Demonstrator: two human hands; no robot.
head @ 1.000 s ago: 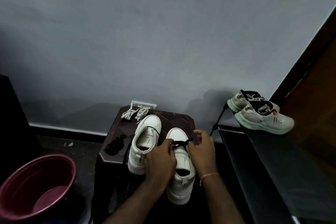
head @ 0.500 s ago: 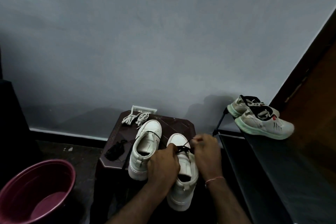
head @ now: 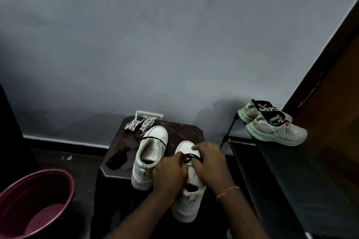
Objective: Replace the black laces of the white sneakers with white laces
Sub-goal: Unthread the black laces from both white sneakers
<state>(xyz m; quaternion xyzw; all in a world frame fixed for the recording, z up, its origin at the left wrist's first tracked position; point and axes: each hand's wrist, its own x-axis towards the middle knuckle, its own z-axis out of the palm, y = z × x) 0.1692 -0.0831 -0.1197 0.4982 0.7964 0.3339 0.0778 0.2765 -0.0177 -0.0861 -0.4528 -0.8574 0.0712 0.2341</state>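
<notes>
Black lace (head: 191, 155) partly hidden under left hand (head: 171, 172).

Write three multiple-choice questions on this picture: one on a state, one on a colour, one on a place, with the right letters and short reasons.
1. What do the left hand and right hand do?
A. hang idle
B. pinch the black lace on the nearer sneaker
C. point upward
2. What colour is the basin?
A. dark red
B. blue
C. yellow
3. Where do the white laces lie?
A. in the basin
B. inside the sneaker
C. on the stool's far left corner
Key: 1 B, fingers curl on the lace; 2 A, its side looks maroon; 3 C, they are bundled there.
</notes>
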